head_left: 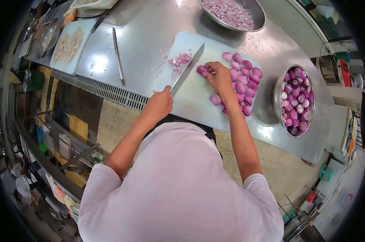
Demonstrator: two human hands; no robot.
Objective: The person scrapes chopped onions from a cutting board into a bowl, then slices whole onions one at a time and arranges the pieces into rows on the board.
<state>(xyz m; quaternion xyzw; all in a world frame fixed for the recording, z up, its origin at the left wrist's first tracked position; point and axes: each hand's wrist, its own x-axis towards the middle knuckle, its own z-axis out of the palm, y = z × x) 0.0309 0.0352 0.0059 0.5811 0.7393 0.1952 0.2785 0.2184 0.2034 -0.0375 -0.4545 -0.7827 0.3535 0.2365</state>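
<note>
My left hand (160, 103) is closed around the handle of a kitchen knife (188, 69), whose broad blade points away from me over a white cutting board (186, 101). Left of the blade lies a small heap of chopped onion (179, 63). The fingers of my right hand (219, 76) pinch a cut piece of red onion (202, 70) against the board, a little right of the blade. Several onion halves (241, 79) sit in rows beside and partly behind my right wrist. One onion half (215, 99) rests apart, nearer to me.
On the right stands a metal bowl of peeled red onions (297, 101). A bowl of chopped onion (233, 13) is at the far side. To the left are a sharpening steel (118, 55), another board with pale chopped pieces (71, 44), and a slotted drain (100, 89) along the table edge.
</note>
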